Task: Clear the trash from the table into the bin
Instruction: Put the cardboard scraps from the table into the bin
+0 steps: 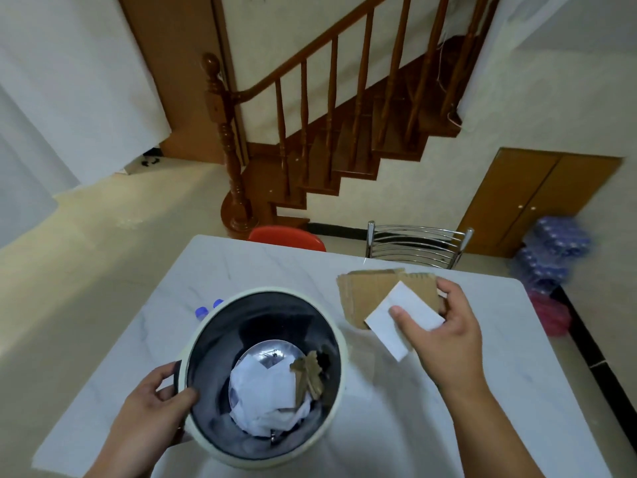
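Both hands are busy at the white marbled bench [482, 357]. The left hand [151, 408] grips the near-left rim of the bin [339, 343], with the thumb inside the rim and the other fingers on the outer wall. The bin is round, with a pale rim and a dark inside, and it is tilted so that its opening faces the camera. Inside it lie crumpled white paper [262, 395] and a torn brown scrap of cardboard [308, 374]; a shiny round bottom shows behind them.

The right hand [444, 336] is closed around trash to the right of the bin: a flat piece of brown cardboard [372, 291] and a white card [403, 315] that lies on top of it. The thumb presses on the white card, and the fingers curl behind the far edge of the cardboard. I cannot tell if the cardboard still touches the bench.

Two blue bottle caps [208, 307] show just behind the left side of the bin. At the far edge of the bench stand a red chair [286, 238] and a metal chair [417, 246]. Beyond them a wooden staircase [310, 132] goes up to the right.
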